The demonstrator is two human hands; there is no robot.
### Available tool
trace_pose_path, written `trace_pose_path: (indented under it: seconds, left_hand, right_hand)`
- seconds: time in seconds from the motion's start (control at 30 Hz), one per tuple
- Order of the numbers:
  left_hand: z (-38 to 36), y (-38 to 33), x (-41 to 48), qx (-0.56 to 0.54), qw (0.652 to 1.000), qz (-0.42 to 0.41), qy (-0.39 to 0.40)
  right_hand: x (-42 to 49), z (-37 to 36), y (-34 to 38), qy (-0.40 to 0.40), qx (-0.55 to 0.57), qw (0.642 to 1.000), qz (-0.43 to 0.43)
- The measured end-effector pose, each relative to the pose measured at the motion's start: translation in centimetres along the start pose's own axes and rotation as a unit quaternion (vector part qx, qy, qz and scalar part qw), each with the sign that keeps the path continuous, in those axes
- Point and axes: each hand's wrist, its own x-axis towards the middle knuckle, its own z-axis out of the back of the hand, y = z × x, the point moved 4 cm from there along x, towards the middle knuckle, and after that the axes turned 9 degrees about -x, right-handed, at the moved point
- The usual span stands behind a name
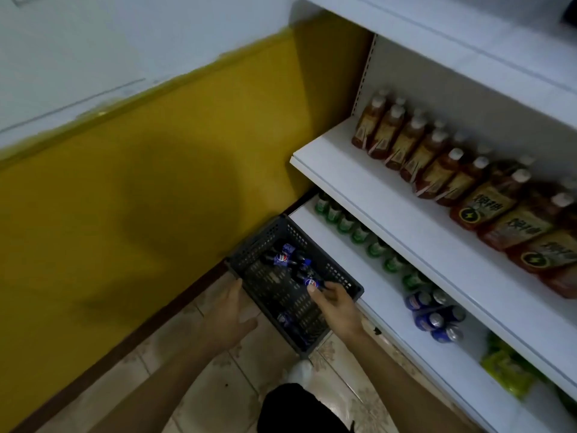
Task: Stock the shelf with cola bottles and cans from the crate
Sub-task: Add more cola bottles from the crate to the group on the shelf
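Observation:
A dark grey perforated crate (340, 278) stands on the tiled floor against the white shelf unit. Several dark cola bottles with blue labels (282, 257) lie in its far end. My right hand (335, 303) reaches into the crate and its fingers close on one cola bottle (307, 279). My left hand (232, 310) rests open at the crate's left rim, fingers spread. On the lower shelf (352, 264), several blue cola cans (434, 314) stand in a cluster to the right of the crate.
A row of green bottles (359, 234) lines the lower shelf behind the cans, with green packets (505, 370) further right. The upper shelf (359, 179) carries rows of amber drink bottles (437, 160). A yellow wall (140, 189) runs along the left. My knee (299, 407) is at the bottom.

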Motion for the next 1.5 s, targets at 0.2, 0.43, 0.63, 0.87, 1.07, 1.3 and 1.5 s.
trace_pose_path:
  seconds: [0.2, 0.43, 0.63, 0.87, 1.07, 1.3, 1.5]
  left_hand:
    - [0.1, 3.1, 7.1, 0.039, 0.999, 0.007, 0.037]
    - [-5.5, 8.7, 18.3, 0.046, 0.988, 0.020, 0.144]
    - [-14.2, 14.8, 31.2, 0.112, 0.976, -0.032, 0.187]
    - [-25.4, 24.5, 44.7, 0.201, 0.943, -0.032, 0.262]
    - [-32.9, 29.6, 48.0, 0.226, 0.917, -0.044, 0.326]
    - [-31.6, 29.0, 45.3, 0.257, 0.890, -0.091, 0.366]
    - [-22.5, 20.5, 40.3, 0.300, 0.872, -0.229, 0.312]
  right_hand:
    - [4.9, -3.8, -3.4, 0.052, 0.034, 0.990, -0.123]
    - [12.0, -6.6, -10.8, 0.030, 0.029, 0.973, -0.228]
    - [23.2, -12.5, -20.8, 0.041, -0.121, 0.966, -0.223]
    - [36.9, -22.1, -31.8, 0.121, -0.285, 0.929, -0.204]
    - [42.0, -27.5, -39.4, 0.204, -0.296, 0.903, -0.235]
    - [42.2, -25.6, -36.1, 0.292, -0.189, 0.913, -0.212]
    - [37.1, -17.5, -24.2, 0.368, 0.075, 0.889, -0.263]
